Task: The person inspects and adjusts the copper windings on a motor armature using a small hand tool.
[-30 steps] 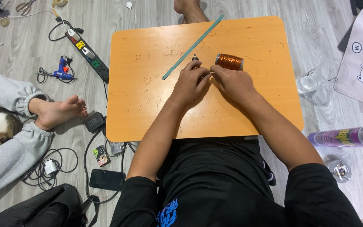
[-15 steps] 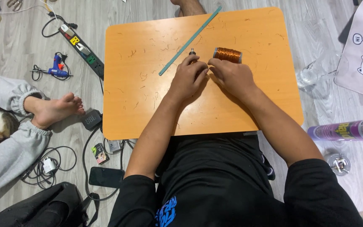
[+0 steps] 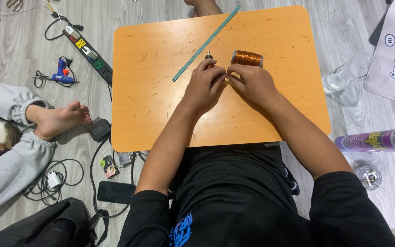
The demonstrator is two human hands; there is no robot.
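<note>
Two hands (image 3: 227, 82) (touching), purple spray can (image 3: 380, 140)

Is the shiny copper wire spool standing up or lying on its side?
Lying on its side. The copper wire spool rests lengthwise on the orange table, both end rims showing left and right.

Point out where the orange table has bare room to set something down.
Free: table left of the green strip, and its near edge. Crowded: centre, where left hand, right hand and copper wire spool meet.
</note>
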